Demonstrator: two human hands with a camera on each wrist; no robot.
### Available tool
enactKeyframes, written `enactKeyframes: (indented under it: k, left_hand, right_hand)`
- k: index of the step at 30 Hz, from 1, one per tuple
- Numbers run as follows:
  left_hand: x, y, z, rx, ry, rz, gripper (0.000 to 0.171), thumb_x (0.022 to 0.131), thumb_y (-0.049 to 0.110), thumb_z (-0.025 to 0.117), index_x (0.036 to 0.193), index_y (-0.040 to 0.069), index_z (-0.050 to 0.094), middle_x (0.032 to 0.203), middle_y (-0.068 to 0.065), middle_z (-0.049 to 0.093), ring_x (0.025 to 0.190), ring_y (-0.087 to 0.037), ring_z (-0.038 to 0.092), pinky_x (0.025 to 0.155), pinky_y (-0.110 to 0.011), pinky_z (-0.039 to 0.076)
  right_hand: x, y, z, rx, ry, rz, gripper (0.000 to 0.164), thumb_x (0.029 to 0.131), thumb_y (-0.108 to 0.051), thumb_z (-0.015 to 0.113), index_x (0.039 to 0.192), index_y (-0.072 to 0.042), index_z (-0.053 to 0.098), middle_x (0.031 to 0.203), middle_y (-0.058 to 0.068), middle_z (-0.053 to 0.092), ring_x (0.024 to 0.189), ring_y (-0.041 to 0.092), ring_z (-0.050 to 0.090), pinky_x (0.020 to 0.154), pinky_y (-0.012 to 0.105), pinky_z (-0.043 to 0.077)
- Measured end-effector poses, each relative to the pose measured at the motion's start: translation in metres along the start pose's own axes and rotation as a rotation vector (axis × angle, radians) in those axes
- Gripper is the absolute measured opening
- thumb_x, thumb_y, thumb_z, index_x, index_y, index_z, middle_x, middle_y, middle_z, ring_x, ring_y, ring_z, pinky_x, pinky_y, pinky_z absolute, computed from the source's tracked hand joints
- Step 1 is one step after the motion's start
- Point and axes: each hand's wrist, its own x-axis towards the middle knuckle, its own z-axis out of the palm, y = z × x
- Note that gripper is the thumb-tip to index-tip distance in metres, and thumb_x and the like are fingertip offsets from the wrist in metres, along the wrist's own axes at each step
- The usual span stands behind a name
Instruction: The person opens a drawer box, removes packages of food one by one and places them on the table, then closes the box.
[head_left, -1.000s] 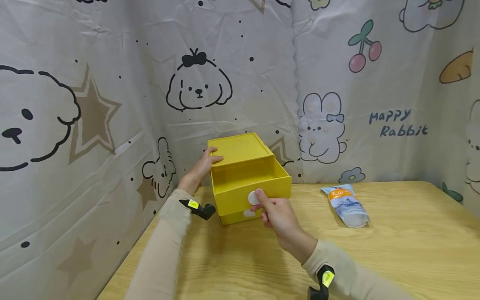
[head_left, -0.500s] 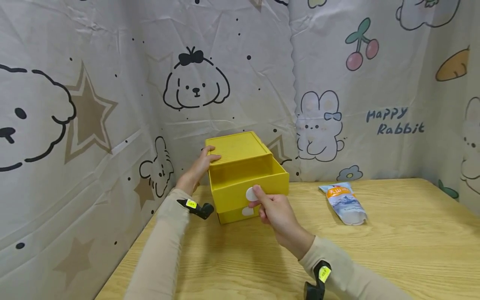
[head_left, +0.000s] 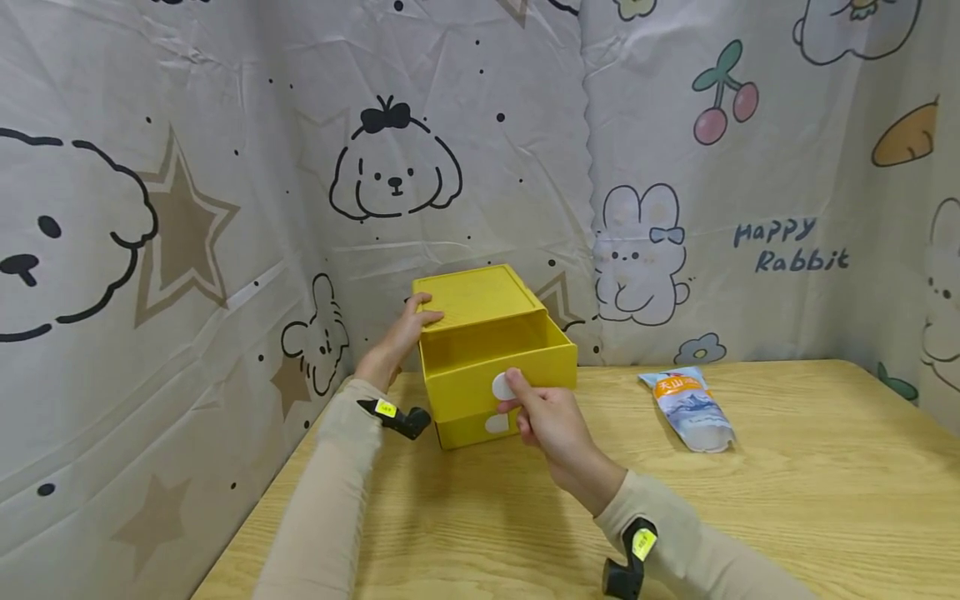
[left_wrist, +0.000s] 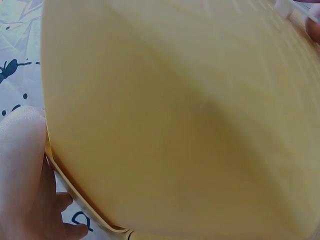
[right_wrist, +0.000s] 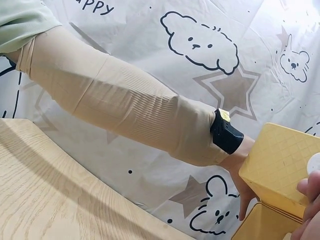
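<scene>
A yellow two-drawer box (head_left: pixel 476 293) stands at the back of the table, its upper drawer (head_left: pixel 457 392) pulled partly out. My left hand (head_left: pixel 397 337) grips the box's top left edge, with two digits lying over the top. At the upper drawer's front, my right hand (head_left: pixel 555 425) pinches the round white knob (head_left: pixel 502 387) between thumb and bent fingers. A second white knob (head_left: pixel 497 424) shows on the shut lower drawer. The left wrist view is mostly filled by a yellow panel (left_wrist: pixel 150 125). In the right wrist view, the fingers (right_wrist: pixel 312 192) are at the knob.
A light blue bag with an orange band (head_left: pixel 690 408) lies to the right of the box on the wooden table (head_left: pixel 810 467). A cartoon-printed curtain (head_left: pixel 495 183) hangs close behind the box and along the left side.
The upper drawer has slid slightly inward, with my right hand still at its knob. My left hand keeps its place on the box. The bag has not moved.
</scene>
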Motion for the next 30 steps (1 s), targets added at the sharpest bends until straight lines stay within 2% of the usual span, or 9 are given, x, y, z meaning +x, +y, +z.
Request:
enactKeyframes:
  k: [9, 19, 23, 30]
  left_hand:
    - [0.002, -0.001, -0.001, 0.012, -0.009, 0.022, 0.066, 0.107, 0.038, 0.049, 0.163, 0.022, 0.018, 0.171, -0.013, 0.005, 0.155, -0.036, 0.006, 0.119, -0.063, 0.008]
    - [0.001, -0.001, -0.002, 0.015, -0.013, -0.012, 0.068, 0.107, 0.041, 0.049, 0.164, 0.026, 0.017, 0.172, -0.012, 0.004, 0.155, -0.038, 0.006, 0.116, -0.070, 0.009]
    - [0.001, -0.001, -0.002, 0.013, -0.016, -0.007, 0.068, 0.107, 0.040, 0.048, 0.165, 0.026, 0.016, 0.172, -0.012, 0.001, 0.155, -0.037, 0.004, 0.117, -0.068, 0.007]
    - [0.000, -0.001, -0.001, 0.010, -0.023, -0.022, 0.067, 0.107, 0.041, 0.048, 0.164, 0.028, 0.016, 0.172, -0.011, 0.001, 0.155, -0.038, 0.003, 0.113, -0.075, 0.008]
  right_hand:
    - [0.004, 0.002, 0.000, 0.011, -0.005, -0.003, 0.050, 0.101, -0.045, 0.066, 0.092, 0.003, 0.077, 0.077, 0.002, 0.069, 0.051, 0.005, 0.041, 0.049, 0.020, 0.032]
    - [0.009, 0.007, -0.001, -0.003, -0.004, -0.015, 0.052, 0.100, -0.048, 0.066, 0.094, 0.002, 0.078, 0.081, 0.007, 0.071, 0.052, 0.006, 0.043, 0.050, 0.019, 0.033]
    - [0.011, 0.008, -0.001, -0.009, -0.009, -0.018, 0.052, 0.100, -0.050, 0.066, 0.094, 0.001, 0.078, 0.082, 0.007, 0.071, 0.054, 0.006, 0.043, 0.050, 0.019, 0.033]
    - [0.012, 0.009, -0.001, -0.001, -0.013, -0.022, 0.051, 0.101, -0.046, 0.065, 0.095, 0.003, 0.077, 0.080, 0.004, 0.070, 0.053, 0.007, 0.043, 0.050, 0.019, 0.033]
